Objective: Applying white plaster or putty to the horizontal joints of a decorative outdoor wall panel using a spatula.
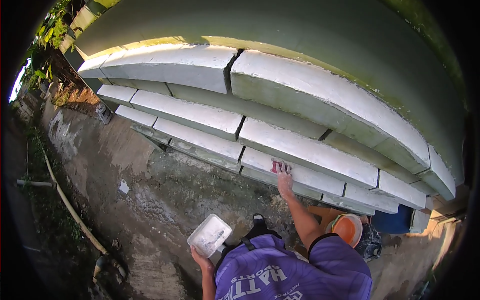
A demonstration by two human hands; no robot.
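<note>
My right hand (pixel 285 181), dusted with white, presses a small red-pink hand tool (pixel 275 166) on the top of a white-coated ledge (pixel 313 176). The fingers lie over most of the tool, so its exact kind cannot be made out. Low in front of my body, my left hand (pixel 202 261) grips a white rectangular tray (pixel 200 228) by its near edge. White paste is smeared over the inside of the tray. My left fingers are partly hidden under it.
Stepped white ledges (pixel 190 107) with dark gaps run along a greenish wall (pixel 310 30). An orange bucket (pixel 348 229) stands at my right beside a dark plastic bag (pixel 369 242) and a blue container (pixel 392 221). Long pipes (pixel 75 217) lie on the left.
</note>
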